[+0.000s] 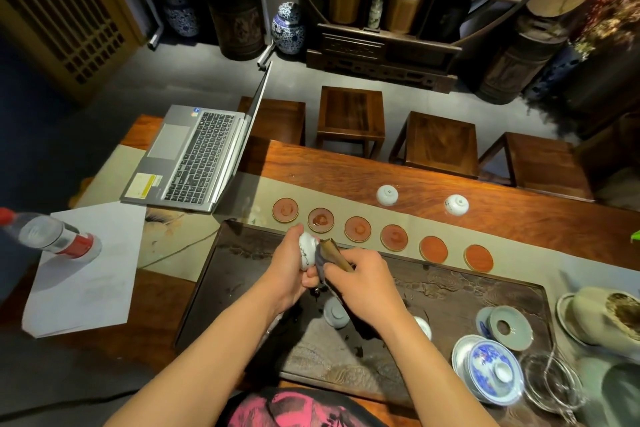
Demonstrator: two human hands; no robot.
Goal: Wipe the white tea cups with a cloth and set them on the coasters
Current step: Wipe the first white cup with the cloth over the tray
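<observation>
While gripped left [289,267], cup [307,251] meets cloth [330,255].

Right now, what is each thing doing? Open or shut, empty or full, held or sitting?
Laptop: open.
Six coasters: all empty.
Held cup: in left hand, being wiped.
Cloth: in right hand, against the cup.
Two far cups: upside down on the table.
Bottle: capped, upright.

Grey floor [194,73], dark carved shelf [381,48], wooden stools [349,118], lattice screen [62,10]
</observation>
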